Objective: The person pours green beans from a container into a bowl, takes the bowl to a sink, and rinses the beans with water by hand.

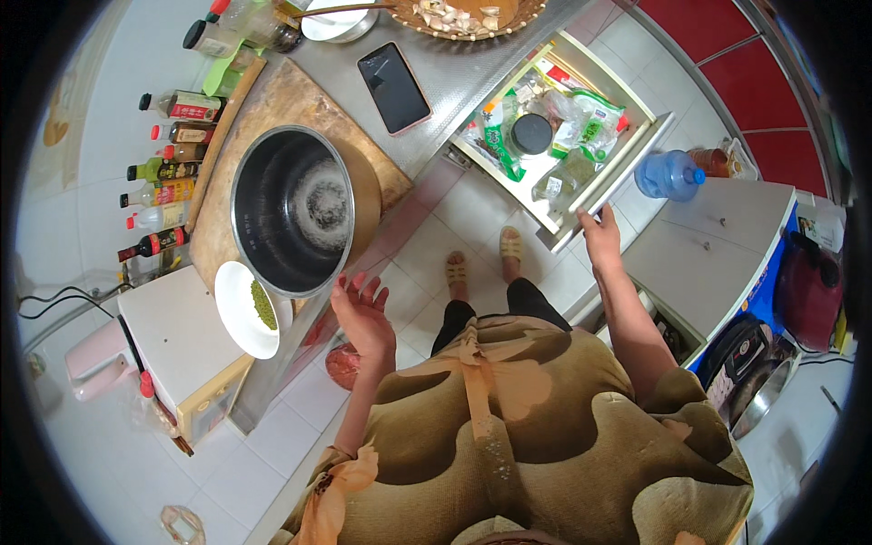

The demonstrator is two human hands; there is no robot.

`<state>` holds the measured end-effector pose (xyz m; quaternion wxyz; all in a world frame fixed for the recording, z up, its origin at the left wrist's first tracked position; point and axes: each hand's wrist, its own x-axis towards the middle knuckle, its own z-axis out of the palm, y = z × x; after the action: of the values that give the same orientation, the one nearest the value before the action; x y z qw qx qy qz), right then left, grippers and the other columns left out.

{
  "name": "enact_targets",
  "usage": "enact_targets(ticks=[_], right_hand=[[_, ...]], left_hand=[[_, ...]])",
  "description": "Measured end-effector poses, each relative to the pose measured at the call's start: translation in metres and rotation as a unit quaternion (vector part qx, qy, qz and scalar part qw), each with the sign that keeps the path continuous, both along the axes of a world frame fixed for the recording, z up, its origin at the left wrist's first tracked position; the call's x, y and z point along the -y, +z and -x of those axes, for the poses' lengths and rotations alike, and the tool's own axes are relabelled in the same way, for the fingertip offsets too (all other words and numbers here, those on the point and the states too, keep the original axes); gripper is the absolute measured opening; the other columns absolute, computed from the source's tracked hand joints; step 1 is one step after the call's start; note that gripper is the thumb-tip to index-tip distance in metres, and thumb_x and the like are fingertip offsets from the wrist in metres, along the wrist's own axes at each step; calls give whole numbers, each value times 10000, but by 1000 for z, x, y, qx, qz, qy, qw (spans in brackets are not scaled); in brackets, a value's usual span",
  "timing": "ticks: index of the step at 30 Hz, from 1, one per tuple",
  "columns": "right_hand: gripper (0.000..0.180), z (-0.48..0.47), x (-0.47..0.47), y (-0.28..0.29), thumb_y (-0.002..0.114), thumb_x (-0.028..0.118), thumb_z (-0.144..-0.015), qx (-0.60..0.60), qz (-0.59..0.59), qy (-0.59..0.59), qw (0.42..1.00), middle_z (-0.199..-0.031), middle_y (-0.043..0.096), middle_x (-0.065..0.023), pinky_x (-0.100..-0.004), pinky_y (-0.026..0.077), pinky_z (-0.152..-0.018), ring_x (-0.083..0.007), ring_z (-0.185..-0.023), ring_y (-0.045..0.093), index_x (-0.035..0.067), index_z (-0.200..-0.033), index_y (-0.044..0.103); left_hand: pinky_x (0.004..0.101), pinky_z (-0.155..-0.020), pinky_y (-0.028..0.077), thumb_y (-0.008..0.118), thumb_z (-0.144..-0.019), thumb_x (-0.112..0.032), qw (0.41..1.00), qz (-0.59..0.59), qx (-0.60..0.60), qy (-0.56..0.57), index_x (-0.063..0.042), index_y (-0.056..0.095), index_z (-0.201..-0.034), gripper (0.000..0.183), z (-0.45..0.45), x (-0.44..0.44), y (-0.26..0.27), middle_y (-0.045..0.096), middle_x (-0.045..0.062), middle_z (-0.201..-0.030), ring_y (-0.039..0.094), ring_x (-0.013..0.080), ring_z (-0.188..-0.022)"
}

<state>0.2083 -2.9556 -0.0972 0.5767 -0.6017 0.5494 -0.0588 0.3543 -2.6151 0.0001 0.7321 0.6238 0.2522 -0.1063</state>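
Note:
My right hand (601,238) grips the near corner of a pulled-out drawer (616,177), with fingers at the edge of its front panel. Inside the drawer lie a black-lidded jar (531,134), a green-printed plastic packet (503,136) and several other food bags. My left hand (362,317) is raised with its fingers apart and nothing in it, close to the rim of a dark-lined inner pot (286,211). The pot stands tilted in view on a wooden cutting board (289,95); its inside looks wet. Beside it, a white bowl (235,313) holds small green beans (262,305).
A smartphone (395,88) lies on the metal counter (449,61) near a woven basket (436,30) of garlic. Several sauce bottles (194,105) line the wall. A white appliance (184,340) stands left; a blue water jug (667,175) is beyond the drawer, near a grey cabinet (708,252).

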Motion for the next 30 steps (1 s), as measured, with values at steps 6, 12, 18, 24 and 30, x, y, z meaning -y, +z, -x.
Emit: enact_targets(ticks=[6,12,18,24,30], right_hand=[[486,-20,3,-10,634,267,-863,-1,54,40,998,-1138,636,-220,-351,481,-866,-285,-966,650,-22,-1241,535],[550,-49,1,-29,655,258,-836,-12,111,11,994,-1181,610,-238,-391,467,-916,-333,-1077,609,-40,-1269,491],[664,-67,3,-25,673,262,-792,-73,122,39,989,-1218,576,-242,-401,439,-973,-370,-1135,563,-53,-1320,423],[636,-74,8,21,704,115,-752,86,488,100,863,-1362,487,-206,-391,401,-1039,-359,-1223,495,4,-1332,470],[813,-175,21,3,777,140,-681,-25,392,244,886,-1438,413,-205,-414,404,-1048,-371,-1257,463,73,-1399,402]], left_hand=[[376,-788,490,495,-960,-447,1000,-5,9,-22,-124,418,-1290,468,3,4,-5,564,77,-1121,591,231,-940],[383,-806,469,548,-938,-435,999,3,2,-49,-178,496,-1251,409,9,9,-5,592,5,-1072,582,208,-942],[372,-766,486,563,-949,-375,999,4,-13,-38,-169,500,-1221,347,10,6,-7,605,21,-1051,596,210,-915],[354,-737,499,551,-968,-286,999,-3,-31,-30,-171,498,-1209,272,13,-1,-13,602,44,-1079,603,215,-906],[365,-756,511,514,-972,-226,998,-37,-43,-32,-124,433,-1297,350,21,-7,-20,571,94,-1156,609,223,-913]])
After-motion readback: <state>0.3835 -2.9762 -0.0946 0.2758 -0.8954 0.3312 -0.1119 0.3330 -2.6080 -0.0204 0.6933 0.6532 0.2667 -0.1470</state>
